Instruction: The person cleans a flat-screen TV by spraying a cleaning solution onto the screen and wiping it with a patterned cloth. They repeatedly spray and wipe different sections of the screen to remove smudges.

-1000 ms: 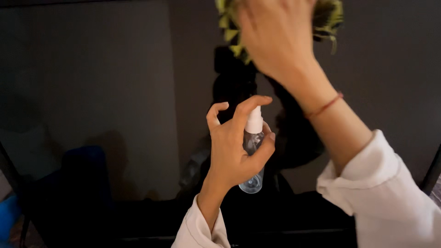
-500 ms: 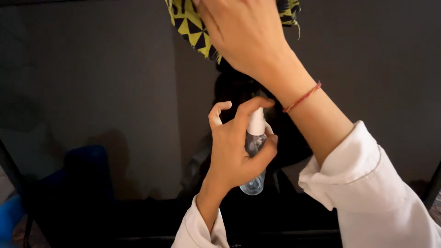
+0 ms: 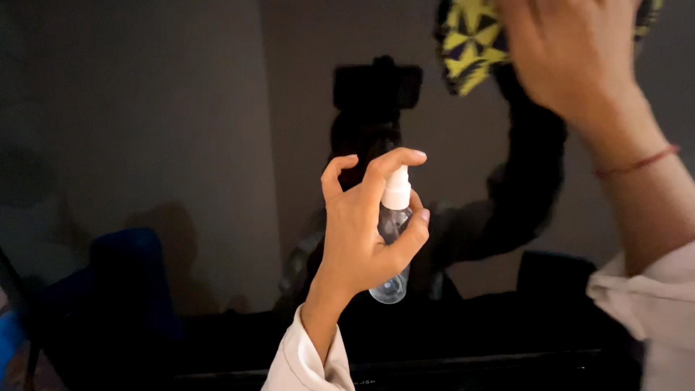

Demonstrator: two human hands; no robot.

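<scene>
Two bare hands are working in front of a dark glossy screen [image 3: 181, 145]. The left hand [image 3: 362, 232] is gripping a small clear plastic spray bottle with a white nozzle [image 3: 394, 217], holding it upright with the index finger curling over the top. The right hand [image 3: 572, 58] is pressing a yellow and dark patterned cloth [image 3: 470, 43] against the upper part of the screen, fingers closing on the cloth, above and to the right of the bottle.

Right hand [image 3: 572, 58] and cloth [image 3: 470, 40] apparently further right.
</scene>
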